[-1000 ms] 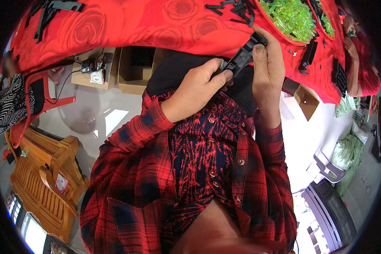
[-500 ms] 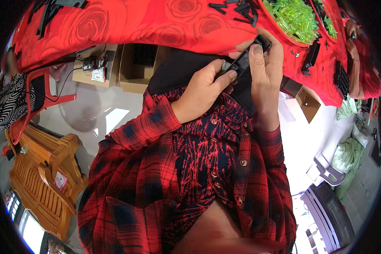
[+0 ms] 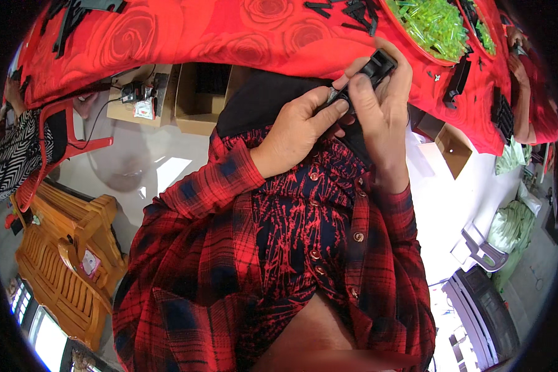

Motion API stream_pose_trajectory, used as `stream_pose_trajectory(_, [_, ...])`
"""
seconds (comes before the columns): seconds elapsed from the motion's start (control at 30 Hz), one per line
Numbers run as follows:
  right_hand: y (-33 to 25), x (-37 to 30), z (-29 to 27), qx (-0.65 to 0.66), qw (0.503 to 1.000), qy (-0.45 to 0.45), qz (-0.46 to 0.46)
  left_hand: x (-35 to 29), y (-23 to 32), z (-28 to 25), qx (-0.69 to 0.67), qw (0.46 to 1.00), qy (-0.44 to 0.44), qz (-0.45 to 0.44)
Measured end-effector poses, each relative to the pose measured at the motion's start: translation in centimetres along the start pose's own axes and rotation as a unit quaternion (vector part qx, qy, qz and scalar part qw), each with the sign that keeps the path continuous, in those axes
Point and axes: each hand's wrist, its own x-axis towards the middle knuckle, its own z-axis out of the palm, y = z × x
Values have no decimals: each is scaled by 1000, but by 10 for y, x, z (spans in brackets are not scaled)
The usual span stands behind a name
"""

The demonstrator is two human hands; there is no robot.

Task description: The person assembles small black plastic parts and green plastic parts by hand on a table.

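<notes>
In front of my body, just off the table's near edge, both hands hold a long black plastic part (image 3: 378, 66) that slants up to the right. My left hand (image 3: 299, 128) pinches its lower end between thumb and fingers. A small pale, clear piece (image 3: 333, 95) shows by the left fingertips; its shape is mostly covered. Wrapped round the upper end from behind is my right hand (image 3: 387, 102), its thumb pressing on the part's near face. The part's hollow upper end sticks out above that thumb, while its middle is hidden by fingers.
On the red rose-patterned cloth (image 3: 186, 37) lie loose black strips (image 3: 359, 15) and a red-rimmed tray of green clear pieces (image 3: 429, 28). Cardboard boxes (image 3: 198, 118) stand below the table. Co-workers sit on both sides; one's arm (image 3: 522, 105) shows at right. A wooden bench (image 3: 62, 266) is at left.
My right thumb has slid down and left along the black part, toward my left fingers. The part has turned slightly, showing more of its hollow end. My left hand has barely moved.
</notes>
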Motion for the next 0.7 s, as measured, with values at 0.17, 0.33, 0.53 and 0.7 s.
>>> stream_pose_trajectory(0.17, [5,-3,-5,-67,997,-36,-34,-2,1,-2,78,996,30,21])
stream_pose_trajectory(0.33, [9,-10,-3,-93,995,-20,-37,-4,-4,-3,61,998,30,-9])
stream_pose_trajectory(0.53, [11,3,-6,-27,998,29,40,9,9,-8,67,995,-33,-59])
stream_pose_trajectory(0.7, [9,16,-19,86,991,-8,103,9,20,-18,-124,975,-121,-137])
